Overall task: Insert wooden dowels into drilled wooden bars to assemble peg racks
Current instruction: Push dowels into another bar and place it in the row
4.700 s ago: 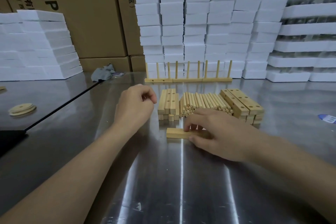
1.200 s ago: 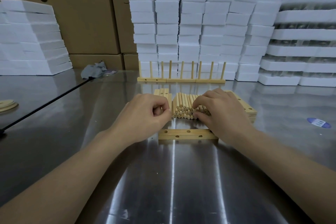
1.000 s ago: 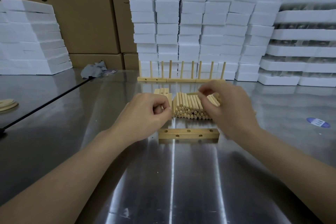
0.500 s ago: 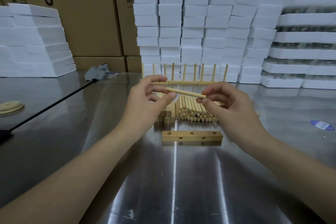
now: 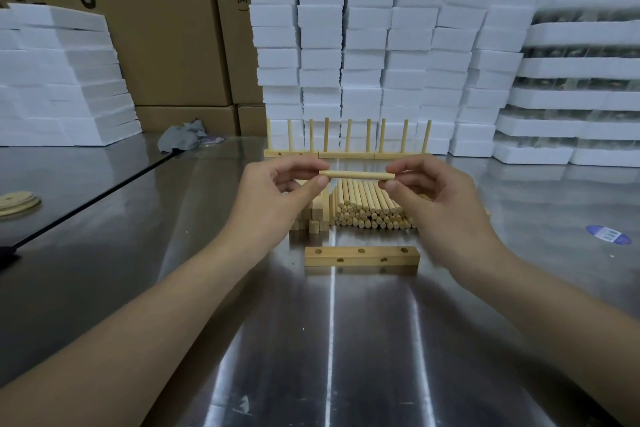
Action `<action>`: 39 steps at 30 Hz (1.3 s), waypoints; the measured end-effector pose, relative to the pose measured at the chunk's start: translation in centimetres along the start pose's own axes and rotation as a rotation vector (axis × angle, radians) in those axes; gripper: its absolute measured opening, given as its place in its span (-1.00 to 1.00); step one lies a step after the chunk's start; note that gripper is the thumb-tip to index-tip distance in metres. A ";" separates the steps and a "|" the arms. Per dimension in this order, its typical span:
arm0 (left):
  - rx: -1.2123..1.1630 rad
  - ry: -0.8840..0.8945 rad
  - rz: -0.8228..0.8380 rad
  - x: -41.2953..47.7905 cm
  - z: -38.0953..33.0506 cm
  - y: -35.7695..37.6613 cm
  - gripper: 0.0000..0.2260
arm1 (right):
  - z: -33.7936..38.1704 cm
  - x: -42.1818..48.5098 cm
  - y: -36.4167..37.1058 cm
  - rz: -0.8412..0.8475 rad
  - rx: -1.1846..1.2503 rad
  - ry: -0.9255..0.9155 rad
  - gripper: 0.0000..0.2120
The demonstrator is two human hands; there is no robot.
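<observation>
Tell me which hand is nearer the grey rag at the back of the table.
Left. The left hand pinches one end of the dowel, to the right of the grey rag and closer to the person; the right hand pinches the other end, farther right.

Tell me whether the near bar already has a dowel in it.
No: every hole in the near bar shows empty; the dowel is held in the air.

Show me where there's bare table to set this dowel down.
Bare steel table lies on the near side of the drilled bar, and left of the bar stack toward the grey rag. Crowded: drilled bar, dowel pile and finished racks sit close behind one another, with only thin strips between.
</observation>
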State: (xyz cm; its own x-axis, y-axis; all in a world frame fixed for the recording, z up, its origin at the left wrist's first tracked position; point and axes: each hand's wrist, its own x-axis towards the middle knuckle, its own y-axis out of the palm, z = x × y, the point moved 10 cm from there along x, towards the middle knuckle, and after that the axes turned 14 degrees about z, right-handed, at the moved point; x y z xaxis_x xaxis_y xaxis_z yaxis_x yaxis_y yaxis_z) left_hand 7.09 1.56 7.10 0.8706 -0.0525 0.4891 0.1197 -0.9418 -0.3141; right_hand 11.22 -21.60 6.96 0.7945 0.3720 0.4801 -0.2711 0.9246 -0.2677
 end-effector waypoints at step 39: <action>0.321 -0.213 0.753 -1.7 2.4 7.1 -0.91 | 1.2 -1.4 6.5 0.473 -0.502 -0.108 -0.81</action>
State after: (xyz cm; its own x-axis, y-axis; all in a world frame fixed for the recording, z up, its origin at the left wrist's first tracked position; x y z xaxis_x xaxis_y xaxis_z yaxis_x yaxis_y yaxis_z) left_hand 7.55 -4.27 2.10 0.8399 -0.5340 -0.0969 -0.4265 -0.5392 -0.7262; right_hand 7.74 -16.05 5.53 0.5874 0.7555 0.2903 -0.2700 0.5211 -0.8097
